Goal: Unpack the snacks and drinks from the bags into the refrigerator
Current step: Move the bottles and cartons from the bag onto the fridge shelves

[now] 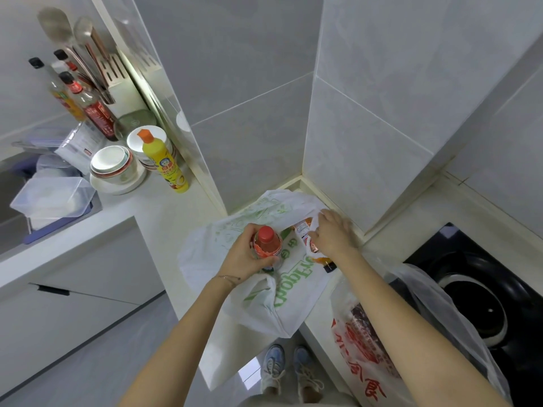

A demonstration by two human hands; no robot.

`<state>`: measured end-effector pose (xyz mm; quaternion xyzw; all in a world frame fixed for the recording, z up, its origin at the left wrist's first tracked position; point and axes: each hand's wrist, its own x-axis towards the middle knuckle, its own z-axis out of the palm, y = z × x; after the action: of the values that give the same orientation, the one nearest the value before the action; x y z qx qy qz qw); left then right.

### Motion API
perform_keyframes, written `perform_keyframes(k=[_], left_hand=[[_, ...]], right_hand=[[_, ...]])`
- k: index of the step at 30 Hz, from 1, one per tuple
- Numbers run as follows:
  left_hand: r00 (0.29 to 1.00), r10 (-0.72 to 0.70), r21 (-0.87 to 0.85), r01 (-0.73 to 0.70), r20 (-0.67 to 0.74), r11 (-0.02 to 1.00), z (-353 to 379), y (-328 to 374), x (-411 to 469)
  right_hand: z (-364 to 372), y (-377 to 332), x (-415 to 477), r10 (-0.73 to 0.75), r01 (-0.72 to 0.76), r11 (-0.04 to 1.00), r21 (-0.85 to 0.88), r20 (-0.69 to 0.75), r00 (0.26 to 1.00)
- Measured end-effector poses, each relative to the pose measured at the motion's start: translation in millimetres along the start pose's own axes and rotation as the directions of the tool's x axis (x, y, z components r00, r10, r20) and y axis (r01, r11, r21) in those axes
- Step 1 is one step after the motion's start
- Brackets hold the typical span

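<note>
We look down at a pale kitchen table (164, 218) set in a tiled corner. A white bag (289, 301) with green print lies open on it. Our left hand (245, 257) is wrapped around a drink bottle (266, 245) with a red cap and holds it upright just above the bag's mouth. Our right hand (333, 235) is at the bag's far side, slightly blurred. Its thumb and fingers seem to pinch the plastic rim and hold the mouth open. Inside the opening, just beside that hand, an orange and white snack packet (304, 230) shows. A second, clear bag (370, 339) with red lettering sits near our right forearm, still full. It partly overhangs a black stove (470, 277) that holds a dark pan. The refrigerator is out of view, so nothing we can see has reached it.

The risks are these. The white bag hangs over the table's front edge, above our shoes (291, 374). If we lift the bottle while thin plastic clings to it, the bag could be dragged off and spill. The bottle is held in one hand only, so it may slip. The clear bag could slide onto the stove.
</note>
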<state>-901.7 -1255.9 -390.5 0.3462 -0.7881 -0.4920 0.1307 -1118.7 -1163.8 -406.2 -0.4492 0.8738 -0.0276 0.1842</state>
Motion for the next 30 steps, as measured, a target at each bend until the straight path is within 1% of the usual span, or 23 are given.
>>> perform_keyframes(k=[1,4,6,8,10,11,13,15,16,17,21,22,24,26,28,30], left_hand=[[1.000,-0.007,-0.007,0.007,0.006,1.000,0,1,0],[0.998,-0.019,-0.034,0.021,0.055,0.999,-2,2,0],[0.997,-0.029,-0.112,0.037,0.078,0.993,-5,8,-2],[0.998,-0.022,-0.207,0.035,0.067,0.978,-8,19,0],[0.998,-0.003,-0.248,0.020,0.070,0.969,-11,31,6],[0.997,0.008,-0.230,0.009,0.076,0.973,-12,35,10],[0.996,0.027,-0.124,-0.016,0.085,0.992,-13,39,18],[0.993,0.036,0.006,-0.037,0.109,0.999,-11,38,21],[0.992,0.038,0.055,-0.044,0.118,0.998,-10,37,22],[0.992,0.042,0.080,-0.051,0.119,0.995,-9,35,21],[0.997,0.044,0.028,-0.046,0.058,0.999,-5,24,14],[0.998,0.040,0.034,-0.042,0.047,0.999,-4,21,13],[0.998,0.042,0.049,-0.043,0.036,0.998,-1,14,10],[0.999,0.043,0.031,-0.044,0.024,0.999,1,10,8],[0.999,0.031,0.014,-0.031,0.017,0.999,2,7,8],[1.000,0.008,0.013,-0.009,0.024,1.000,3,5,8]], right_hand=[[0,2,0,0.014,-0.013,1.000,-0.020,0.025,1.000],[10,6,-6,0.004,-0.003,1.000,-0.004,0.108,0.994],[22,11,-11,0.020,-0.016,0.999,-0.029,0.130,0.991],[30,18,-16,0.043,-0.041,0.999,-0.026,0.103,0.994],[29,25,-22,0.029,-0.029,1.000,0.013,-0.001,1.000],[28,27,-25,0.012,-0.010,1.000,0.021,-0.061,0.998],[27,33,-28,0.010,0.000,0.998,0.063,-0.160,0.987],[22,36,-28,0.075,-0.040,0.982,0.185,-0.183,0.980],[20,36,-27,0.099,-0.059,0.973,0.222,-0.174,0.980],[18,36,-27,0.115,-0.077,0.971,0.225,-0.163,0.980],[20,42,-25,0.141,-0.122,0.983,0.134,-0.143,0.980],[21,43,-24,0.141,-0.124,0.983,0.137,-0.125,0.982],[23,41,-25,0.118,-0.110,0.960,0.257,-0.016,0.993],[27,38,-29,0.091,-0.131,0.906,0.403,0.115,0.989],[31,33,-34,0.077,-0.149,0.896,0.419,0.182,0.980],[38,28,-37,0.068,-0.131,0.909,0.395,0.169,0.983]])
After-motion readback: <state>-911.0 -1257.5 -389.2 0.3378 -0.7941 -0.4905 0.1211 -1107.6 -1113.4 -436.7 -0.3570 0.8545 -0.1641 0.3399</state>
